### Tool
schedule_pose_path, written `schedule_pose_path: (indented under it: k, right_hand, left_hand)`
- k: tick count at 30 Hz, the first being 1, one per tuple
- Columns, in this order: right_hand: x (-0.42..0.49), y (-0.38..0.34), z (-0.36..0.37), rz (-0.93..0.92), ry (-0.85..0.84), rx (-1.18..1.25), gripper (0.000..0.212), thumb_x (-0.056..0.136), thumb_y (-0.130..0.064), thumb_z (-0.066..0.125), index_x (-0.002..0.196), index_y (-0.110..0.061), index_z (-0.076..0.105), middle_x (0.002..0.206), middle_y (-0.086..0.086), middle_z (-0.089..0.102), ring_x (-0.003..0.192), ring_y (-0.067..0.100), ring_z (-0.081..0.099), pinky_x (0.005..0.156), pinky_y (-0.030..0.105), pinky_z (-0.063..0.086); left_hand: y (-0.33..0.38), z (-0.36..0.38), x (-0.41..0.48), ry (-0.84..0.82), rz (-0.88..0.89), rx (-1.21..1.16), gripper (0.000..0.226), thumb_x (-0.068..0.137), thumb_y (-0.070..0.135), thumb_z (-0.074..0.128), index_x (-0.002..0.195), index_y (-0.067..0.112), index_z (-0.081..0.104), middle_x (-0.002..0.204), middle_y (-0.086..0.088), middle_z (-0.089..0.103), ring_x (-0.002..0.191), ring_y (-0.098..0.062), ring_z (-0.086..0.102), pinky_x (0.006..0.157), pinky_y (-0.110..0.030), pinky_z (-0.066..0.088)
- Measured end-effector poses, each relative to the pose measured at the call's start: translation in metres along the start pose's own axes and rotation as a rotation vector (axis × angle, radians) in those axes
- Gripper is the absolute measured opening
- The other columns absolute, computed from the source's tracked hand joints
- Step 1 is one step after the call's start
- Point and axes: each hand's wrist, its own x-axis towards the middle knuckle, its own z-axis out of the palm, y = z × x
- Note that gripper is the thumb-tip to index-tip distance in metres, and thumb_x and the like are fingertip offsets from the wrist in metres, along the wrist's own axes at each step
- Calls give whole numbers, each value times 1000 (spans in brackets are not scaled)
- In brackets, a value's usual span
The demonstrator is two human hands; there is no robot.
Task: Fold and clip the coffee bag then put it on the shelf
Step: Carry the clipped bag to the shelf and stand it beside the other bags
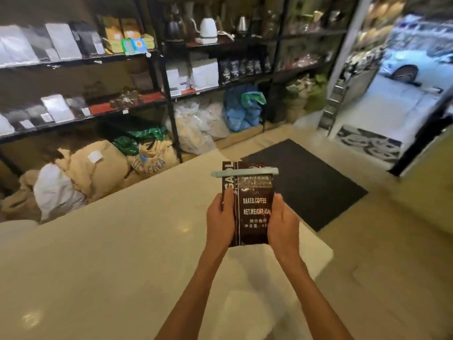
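Gripping the coffee bag [252,209] from both sides, left hand [220,217] and right hand [282,220] were each clamped on an edge, holding it upright above the counter [110,253]. Pale bar clip [245,173] sat across the folded top. Shelf [122,109] stood well apart. Risk, my read: clip overhangs both edges, could snag or slide off during placement, letting the fold reopen.

Both forearms run off the bottom edge; the left hand [220,218] and right hand [282,220] cover the coffee bag's [250,204] side edges, and shelf [81,61] labels are too blurred to read
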Motion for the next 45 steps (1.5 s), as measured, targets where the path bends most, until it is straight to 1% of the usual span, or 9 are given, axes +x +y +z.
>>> schedule_pose_path:
  k: [3, 6, 11, 16, 21, 24, 28, 35, 45]
  right_hand:
    - [28, 11, -51, 40, 144, 29, 43, 101, -46, 31, 84, -26, 66, 86, 3, 74, 85, 14, 73, 80, 35, 58]
    - [63, 24, -108, 103, 198, 110, 52, 100, -49, 30, 97, -16, 70, 90, 7, 76, 87, 17, 74, 78, 34, 58]
    - [147, 39, -211, 96, 217, 168, 56, 99, -53, 27, 110, -18, 70, 96, 4, 76, 90, 14, 74, 78, 32, 57]
    - [252, 47, -309, 28, -99, 123, 23, 88, -53, 49, 107, -44, 59, 107, -9, 72, 93, 4, 72, 72, 23, 58]
    - [365, 48, -361, -44, -254, 61, 41, 86, -34, 65, 121, -45, 47, 109, -22, 63, 98, -6, 64, 74, 15, 53]
    - [428, 42, -370, -79, -311, 37, 43, 89, -30, 65, 126, -40, 45, 106, -25, 62, 92, -20, 62, 67, 4, 51]
    - [511, 33, -345, -120, -391, 10, 40, 89, -31, 65, 122, -45, 47, 106, -28, 62, 91, -23, 60, 67, 2, 49]
    - [648, 25, -250, -147, -535, 29, 40, 91, -30, 63, 127, -42, 51, 114, -20, 67, 103, -11, 62, 69, 7, 52]
    - [836, -43, -19, -235, -846, 57, 47, 91, -26, 62, 137, -26, 51, 119, -7, 68, 104, 2, 68, 74, 19, 58]
  left_hand:
    - [9, 63, 8, -179, 33, 16, 38, 100, 45, 40, 96, 17, 66, 89, -5, 74, 83, -18, 72, 73, -31, 59]
    - [9, 126, 11, -406, 9, -27, 30, 99, 40, 45, 118, 19, 56, 102, 3, 71, 85, -6, 73, 66, -18, 58]
    - [-1, 239, 24, -641, -54, -137, 55, 84, 31, 66, 133, 33, 43, 123, 2, 66, 103, -11, 72, 77, -26, 60]
    - [-5, 365, 67, -594, 33, -153, 51, 87, 26, 62, 135, 31, 44, 127, -1, 65, 113, -15, 67, 88, -32, 59]
    - [-5, 463, 125, -494, 52, -137, 44, 91, 26, 58, 131, 39, 44, 127, 3, 65, 111, -12, 68, 83, -28, 60]
    - [3, 498, 166, -416, 59, -106, 44, 90, 30, 59, 130, 42, 46, 129, 0, 64, 114, -16, 66, 91, -39, 58]
    - [10, 519, 234, -323, 66, -91, 38, 85, 37, 60, 117, 53, 48, 123, 8, 66, 108, -10, 68, 87, -37, 58]
    - [8, 515, 378, -139, 98, -67, 44, 87, 38, 58, 130, 40, 47, 124, 7, 66, 109, -11, 68, 92, -41, 57]
    - [40, 419, 622, 171, 161, -126, 43, 95, 25, 58, 135, 34, 47, 127, 6, 66, 116, -9, 64, 90, -32, 57]
